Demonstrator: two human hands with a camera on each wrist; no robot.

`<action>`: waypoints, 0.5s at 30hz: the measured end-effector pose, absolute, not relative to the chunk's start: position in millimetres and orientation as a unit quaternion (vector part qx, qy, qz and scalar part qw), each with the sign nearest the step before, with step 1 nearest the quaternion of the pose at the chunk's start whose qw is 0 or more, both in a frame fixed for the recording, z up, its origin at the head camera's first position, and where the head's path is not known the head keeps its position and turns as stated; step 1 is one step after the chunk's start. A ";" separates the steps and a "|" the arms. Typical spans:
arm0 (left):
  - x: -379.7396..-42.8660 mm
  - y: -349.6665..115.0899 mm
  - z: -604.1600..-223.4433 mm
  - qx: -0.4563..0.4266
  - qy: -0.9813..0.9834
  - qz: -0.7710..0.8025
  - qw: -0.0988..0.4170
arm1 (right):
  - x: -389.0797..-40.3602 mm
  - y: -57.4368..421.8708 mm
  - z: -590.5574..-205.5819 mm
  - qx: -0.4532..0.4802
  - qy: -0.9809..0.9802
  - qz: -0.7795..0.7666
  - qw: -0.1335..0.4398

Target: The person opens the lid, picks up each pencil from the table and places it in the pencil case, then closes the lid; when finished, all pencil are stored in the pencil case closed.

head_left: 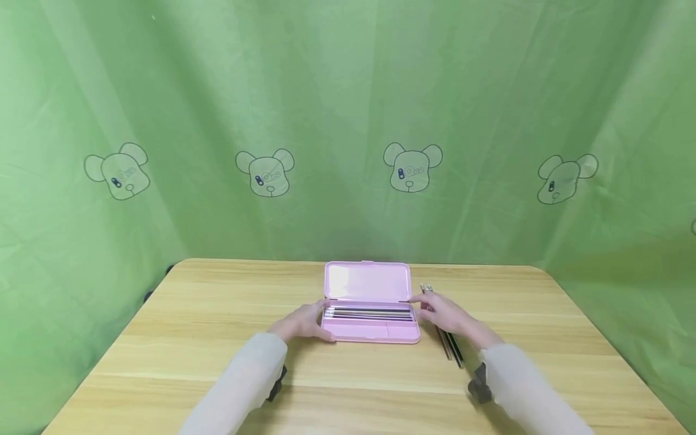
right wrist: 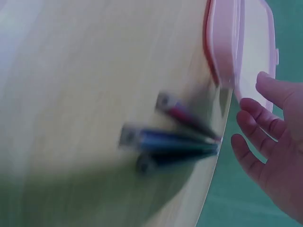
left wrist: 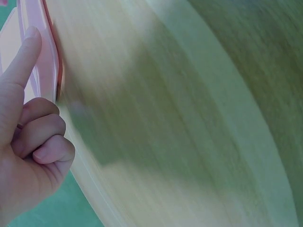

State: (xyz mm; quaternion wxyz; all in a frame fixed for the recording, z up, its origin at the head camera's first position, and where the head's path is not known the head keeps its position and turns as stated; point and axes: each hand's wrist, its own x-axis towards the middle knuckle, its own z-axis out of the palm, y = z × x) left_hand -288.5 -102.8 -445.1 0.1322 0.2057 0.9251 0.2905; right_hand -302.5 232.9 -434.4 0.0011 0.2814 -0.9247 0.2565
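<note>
A pink pencil case [head_left: 367,261] lies on the table with its lid raised at the back. Several dark pencils [head_left: 372,313] lie lengthwise in its rear compartment; a divider splits the front part. My left hand [head_left: 301,321] grips the case's left end, its thumb on the front corner and the other fingers curled by the side, as the left wrist view shows. At the right end is my right hand [head_left: 448,314], its fingers loosely extended and apart in the right wrist view. Beneath that hand, loose pencils [right wrist: 175,142] lie on the table, partly covered in the head view.
The wood-grain table [head_left: 348,393] has rounded far corners. A green curtain [head_left: 337,90] with bear-head prints hangs behind it and along both sides. Dark objects sit under both sleeves at the wrists.
</note>
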 end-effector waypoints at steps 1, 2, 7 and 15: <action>-288.5 -103.0 -445.1 0.205 0.926 0.289 0.132 | -301.9 236.5 -434.5 0.278 -0.926 0.256 0.001; -288.4 -103.1 -445.0 0.203 0.927 0.287 0.133 | -301.4 240.0 -434.8 0.273 -0.928 0.254 0.003; -288.5 -103.0 -444.3 0.201 0.928 0.284 0.134 | -300.5 258.0 -436.9 0.248 -0.937 0.246 -0.003; -288.4 -101.4 -444.3 0.200 0.930 0.278 0.133 | -293.9 281.0 -437.9 0.220 -0.938 0.262 -0.059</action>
